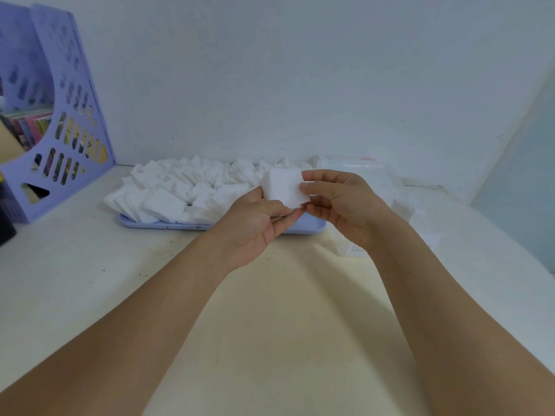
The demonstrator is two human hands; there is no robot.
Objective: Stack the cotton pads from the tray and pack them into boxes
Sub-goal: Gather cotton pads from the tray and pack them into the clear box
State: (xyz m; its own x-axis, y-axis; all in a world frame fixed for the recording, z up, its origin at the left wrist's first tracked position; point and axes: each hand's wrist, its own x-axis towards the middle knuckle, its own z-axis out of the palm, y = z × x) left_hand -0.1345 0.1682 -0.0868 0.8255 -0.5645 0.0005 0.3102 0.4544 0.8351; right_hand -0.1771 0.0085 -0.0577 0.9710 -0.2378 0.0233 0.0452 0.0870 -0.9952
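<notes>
A lilac tray point(168, 226) sits at the back of the table, heaped with several white square cotton pads point(180, 187). Just in front of the heap, both hands hold a small stack of cotton pads point(283, 187) above the tray's right end. My left hand point(258, 223) grips the stack's lower left edge, thumb on top. My right hand point(342, 202) pinches its right edge between thumb and fingers. A clear plastic box point(360, 172) lies behind my right hand, partly hidden.
A lilac file rack point(60, 121) with books stands at the left against the wall. A dark object point(6, 223) sits at the far left edge. White packaging point(420, 223) lies on the table to the right of my right wrist.
</notes>
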